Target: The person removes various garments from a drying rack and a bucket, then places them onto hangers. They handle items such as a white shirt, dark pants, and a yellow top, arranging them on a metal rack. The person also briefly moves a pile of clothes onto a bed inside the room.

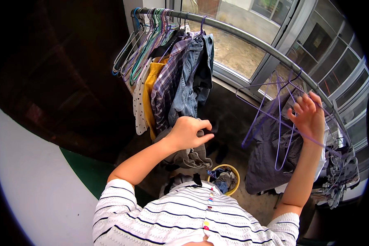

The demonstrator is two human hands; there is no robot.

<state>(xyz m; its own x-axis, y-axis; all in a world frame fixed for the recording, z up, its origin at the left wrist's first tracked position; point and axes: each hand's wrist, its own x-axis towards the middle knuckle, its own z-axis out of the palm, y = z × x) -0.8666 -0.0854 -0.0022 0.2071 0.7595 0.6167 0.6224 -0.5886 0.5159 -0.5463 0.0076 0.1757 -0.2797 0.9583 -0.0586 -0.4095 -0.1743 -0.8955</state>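
Left hand (188, 133): grip clamped, fingers curled together around a fold of dark garment (211, 130); the piece sits just below the clothes hanging at the near end of the metal rail (250, 40), and a grey cloth (188, 158) droops beneath the same hand; whether the grey cloth is also in the grip cannot be told.

Right hand (309, 117): raised just under the rail, further along it; fingers spread at the tips, yet the palm and lower fingers hold the wires of several purple hangers (279, 123); the hangers fan out below and to the left of the hand, one hook sitting over the rail above it; a dark grey garment (266, 160) hangs behind these hangers, below the rail.

At the near end of the rail: a bunch of empty wire hangers (139, 45) in blue, green and purple, pressed close together; beside them, on the rail, a white dotted piece (139, 106), a yellow piece (151, 86), a plaid shirt (168, 82) and denim (190, 78), all touching one another.

Below the rail, on the floor between the two arms: a yellow basket (235, 170) holding crumpled clothes; more grey laundry (340, 172) hangs at the far right end of the rail.

Behind the rail: a window (238, 37) with grey frames.
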